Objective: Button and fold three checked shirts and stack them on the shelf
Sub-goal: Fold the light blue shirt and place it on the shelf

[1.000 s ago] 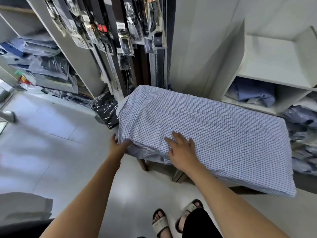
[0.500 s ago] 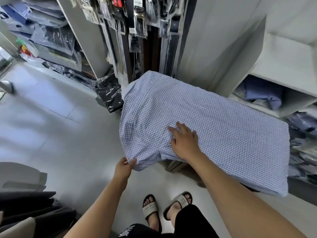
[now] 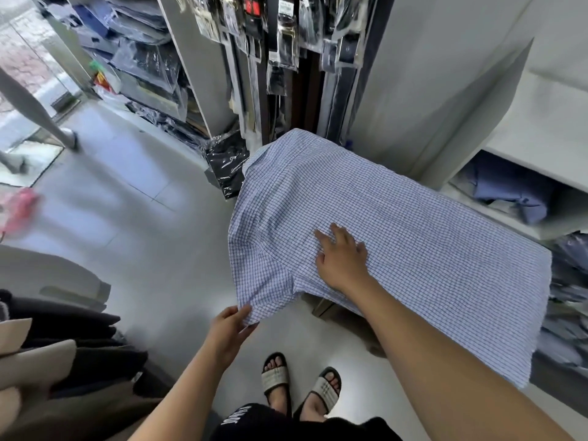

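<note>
Head view: one blue-and-white checked cotton shirt [image 3: 397, 237] is spread back-up over a low counter that is hidden beneath it, its collar end towards the hanging black belts in plastic sleeves [image 3: 280, 36]. The near short sleeve [image 3: 261, 294] is hanging off the edge and is pinched at its hem by the fingers of the left hand [image 3: 230, 329]. The cloth is pressed flat by the right hand [image 3: 342, 259], whose fingers are straight and spread. Folding is judged to be only at its first step: the sleeve has not yet been turned in, and the buttons cannot be seen. Only one checked shirt is in view; none is seen stacked on the white shelf [image 3: 509, 218], where a single crumpled plain blue garment [image 3: 509, 189] is lying.
</note>
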